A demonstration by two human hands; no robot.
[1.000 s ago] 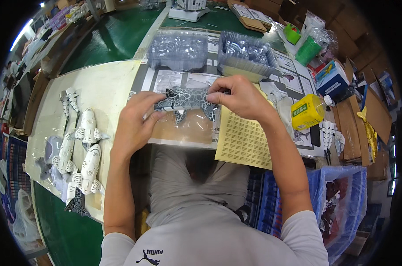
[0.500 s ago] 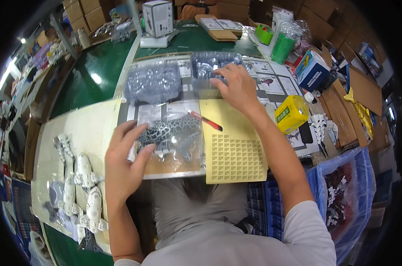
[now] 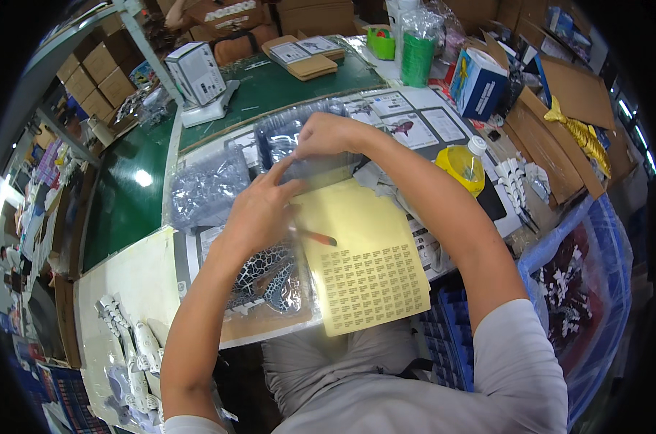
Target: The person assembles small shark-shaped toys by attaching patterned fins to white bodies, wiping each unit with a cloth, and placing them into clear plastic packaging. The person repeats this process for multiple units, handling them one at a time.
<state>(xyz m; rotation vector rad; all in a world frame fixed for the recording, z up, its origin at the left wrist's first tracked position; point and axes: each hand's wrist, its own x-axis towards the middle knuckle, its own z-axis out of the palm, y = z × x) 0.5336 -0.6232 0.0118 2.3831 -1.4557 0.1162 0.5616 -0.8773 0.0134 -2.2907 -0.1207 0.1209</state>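
Crowded on every side, the green-topped workbench leaves little free room. Nearest the person, a black-and-white patterned plastic model piece lies flat on a brown card, touching the left edge of a pale yellow sheet of small printed labels; a red-handled pen-like tool rests on that sheet. Off to the near left, white moulded toy parts lie in a row on a cream board.

Both hands work farther out, on a clear plastic bag of grey parts. The left hand has its fingers stretched up, tips pinching the bag's near edge; the right hand is curled over the top of it, gripping. By the look of it, the step is opening or drawing from this bag, which would call for a steady pull toward the body.

A second clear bag of grey pieces sits just beside on the left. A yellow plastic bottle stands near the right forearm, so a sideways swing could tip it. Beyond, cardboard boxes hem the bench.
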